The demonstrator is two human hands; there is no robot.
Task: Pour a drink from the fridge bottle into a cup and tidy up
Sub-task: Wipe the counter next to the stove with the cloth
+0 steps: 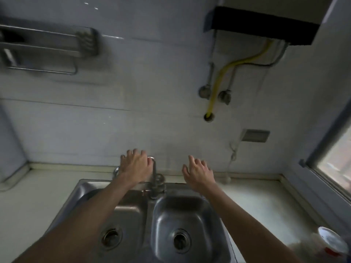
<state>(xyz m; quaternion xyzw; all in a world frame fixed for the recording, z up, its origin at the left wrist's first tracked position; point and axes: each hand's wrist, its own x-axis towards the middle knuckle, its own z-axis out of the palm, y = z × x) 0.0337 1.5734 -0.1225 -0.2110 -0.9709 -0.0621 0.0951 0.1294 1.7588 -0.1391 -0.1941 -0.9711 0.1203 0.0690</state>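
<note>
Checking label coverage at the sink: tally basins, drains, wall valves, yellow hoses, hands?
Basins: 2
Drains: 2
Valves: 2
Hose: 1
Hands: 2
Total: 9

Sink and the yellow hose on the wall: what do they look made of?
Sink: likely stainless steel, brushed grey finish with dull reflections. Yellow hose: probably flexible plastic or rubber, judging by its smooth bend; blur leaves it open.
</note>
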